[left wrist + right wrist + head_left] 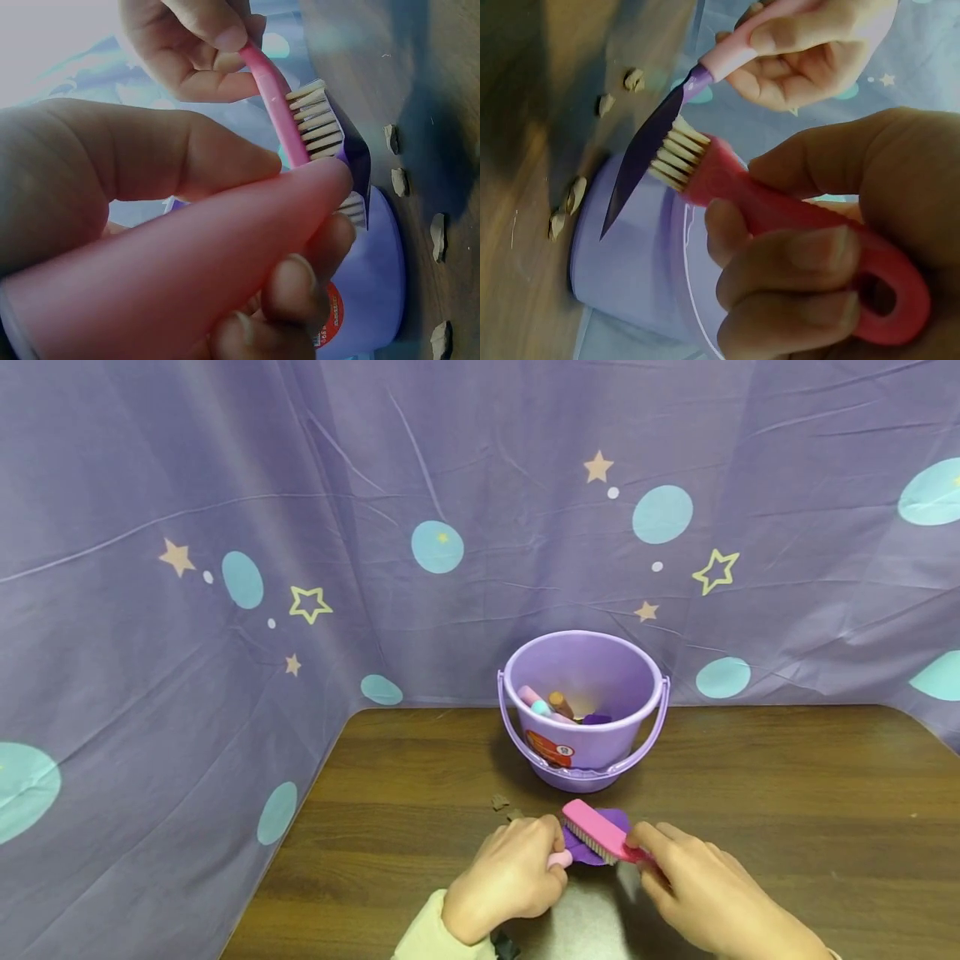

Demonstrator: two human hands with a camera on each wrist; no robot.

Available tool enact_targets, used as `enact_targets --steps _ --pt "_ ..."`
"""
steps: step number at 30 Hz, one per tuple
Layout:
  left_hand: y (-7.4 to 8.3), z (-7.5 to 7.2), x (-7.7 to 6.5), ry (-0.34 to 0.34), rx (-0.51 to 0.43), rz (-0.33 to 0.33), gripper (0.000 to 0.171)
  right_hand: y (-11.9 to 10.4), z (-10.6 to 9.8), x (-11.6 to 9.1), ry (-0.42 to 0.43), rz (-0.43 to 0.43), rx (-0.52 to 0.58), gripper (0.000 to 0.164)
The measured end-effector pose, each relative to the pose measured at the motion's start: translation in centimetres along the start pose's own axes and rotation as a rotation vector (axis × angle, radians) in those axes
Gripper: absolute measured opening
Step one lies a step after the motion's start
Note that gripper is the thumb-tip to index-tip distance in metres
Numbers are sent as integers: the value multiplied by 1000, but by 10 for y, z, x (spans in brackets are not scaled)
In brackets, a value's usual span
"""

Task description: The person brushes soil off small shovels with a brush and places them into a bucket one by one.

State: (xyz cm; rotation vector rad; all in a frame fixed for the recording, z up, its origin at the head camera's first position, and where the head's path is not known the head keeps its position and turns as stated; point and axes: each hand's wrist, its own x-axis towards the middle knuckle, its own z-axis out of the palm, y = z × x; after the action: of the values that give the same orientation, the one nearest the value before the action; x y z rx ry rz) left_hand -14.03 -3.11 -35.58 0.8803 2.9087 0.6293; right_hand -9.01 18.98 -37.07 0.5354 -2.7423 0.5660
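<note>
My left hand (513, 878) grips the pink handle (180, 262) of a small trowel with a purple blade (646, 150). My right hand (701, 883) holds a pink brush (596, 827) by its handle, which has a hole at the end in the right wrist view. The brush's pale bristles (679, 156) rest against the blade, whose face is partly hidden behind them. Several small brownish clumps (439, 238) lie on the table below the trowel; in the head view some clumps (498, 802) show beside my left hand.
A purple bucket (637, 735) with a handle and a red label stands just behind the hands. Inside it are pink, light-blue, brown and purple items. The brown wooden table (787, 793) backs onto a purple curtain (525, 460) printed with stars and ovals, which also hangs at the left.
</note>
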Motion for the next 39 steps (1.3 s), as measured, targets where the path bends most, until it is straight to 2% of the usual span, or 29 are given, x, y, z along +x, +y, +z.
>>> enact_targets --steps 6,15,21,31,39 --pt "0 -1 0 -6 -3 3 14 5 -3 1 -40 92 -56 30" --pt "0 -2 0 -24 -4 -16 14 10 -2 3 -54 192 -114 23" --pt "2 -3 -2 -26 2 -10 14 16 -5 2 -74 222 -140 20" --pt "3 -5 -2 -22 -10 -3 14 27 -13 3 -58 252 -198 15" --pt "4 -4 -3 6 -102 8 15 32 -29 2 -35 284 -189 12"
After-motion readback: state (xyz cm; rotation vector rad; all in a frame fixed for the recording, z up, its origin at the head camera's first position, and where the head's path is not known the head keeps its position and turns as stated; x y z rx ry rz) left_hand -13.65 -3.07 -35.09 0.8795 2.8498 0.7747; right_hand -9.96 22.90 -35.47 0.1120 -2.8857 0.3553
